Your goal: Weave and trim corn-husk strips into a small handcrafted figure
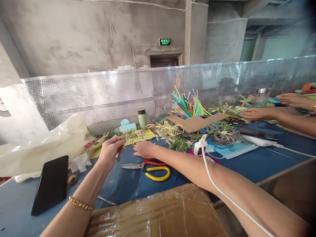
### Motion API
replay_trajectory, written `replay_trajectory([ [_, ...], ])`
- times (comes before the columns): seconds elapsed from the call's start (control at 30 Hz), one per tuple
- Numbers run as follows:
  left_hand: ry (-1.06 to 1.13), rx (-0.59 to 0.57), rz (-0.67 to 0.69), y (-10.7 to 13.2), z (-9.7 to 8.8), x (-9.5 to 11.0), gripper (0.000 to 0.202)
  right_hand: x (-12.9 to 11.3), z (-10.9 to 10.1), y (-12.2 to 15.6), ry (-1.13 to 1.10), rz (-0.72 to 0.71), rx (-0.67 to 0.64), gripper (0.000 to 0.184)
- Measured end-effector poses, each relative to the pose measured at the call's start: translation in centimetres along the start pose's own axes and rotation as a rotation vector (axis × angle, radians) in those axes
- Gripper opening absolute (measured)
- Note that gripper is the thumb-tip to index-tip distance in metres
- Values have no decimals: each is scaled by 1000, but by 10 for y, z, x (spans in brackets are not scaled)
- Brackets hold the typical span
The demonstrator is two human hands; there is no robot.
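Observation:
My left hand (111, 148) is closed in a pinch above the blue table, left of the yellow sheet (149, 134). What its fingers hold is too small to make out. Low over the tabletop, my right hand (143, 149) points left at the near edge of that sheet, fingers slightly apart, with nothing visible in them. Pale dried plant scraps (137, 135) lie on the sheet just beyond both hands. Beneath my right wrist rest scissors (158, 173) with one yellow and one red handle, blades pointing left.
A phone (50, 184) and clear plastic sheeting (61, 141) lie left. Behind stand a green bottle (142, 119) and colourful pipe cleaners (189, 103). A white cable (214, 182) crosses my right arm. A cardboard box (158, 214) is nearest me. Another person's hands (261, 114) work at right.

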State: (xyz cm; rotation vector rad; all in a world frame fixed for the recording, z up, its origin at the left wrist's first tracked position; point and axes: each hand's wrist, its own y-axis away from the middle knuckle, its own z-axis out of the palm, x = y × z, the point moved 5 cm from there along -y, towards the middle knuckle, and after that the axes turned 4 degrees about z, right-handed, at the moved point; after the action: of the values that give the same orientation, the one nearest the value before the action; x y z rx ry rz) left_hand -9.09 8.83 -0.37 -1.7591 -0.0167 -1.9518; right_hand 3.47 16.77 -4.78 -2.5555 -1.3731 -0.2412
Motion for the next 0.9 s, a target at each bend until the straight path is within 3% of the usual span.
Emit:
replay_trajectory([
  [0.13,11,-30,12,1,3,1,35,57,-2,34,69,248,-84,33],
  [0.23,0,-34,12,2,5,1,34,84,-8,48,106,400,-127,23],
  [0.33,-13,-30,12,3,5,0,36,82,-14,43,89,412,-106,28],
  [0.53,-39,-27,10,1,0,-2,37,35,-9,0,-47,227,-75,28],
  [0.63,-56,-33,3,2,0,-3,38,25,-1,-7,-88,182,-70,30],
  [0.73,-75,-43,8,3,2,-2,39,37,6,3,-92,208,-73,35],
  [0.9,-107,-74,27,4,5,0,39,85,5,39,-23,416,-127,29],
])
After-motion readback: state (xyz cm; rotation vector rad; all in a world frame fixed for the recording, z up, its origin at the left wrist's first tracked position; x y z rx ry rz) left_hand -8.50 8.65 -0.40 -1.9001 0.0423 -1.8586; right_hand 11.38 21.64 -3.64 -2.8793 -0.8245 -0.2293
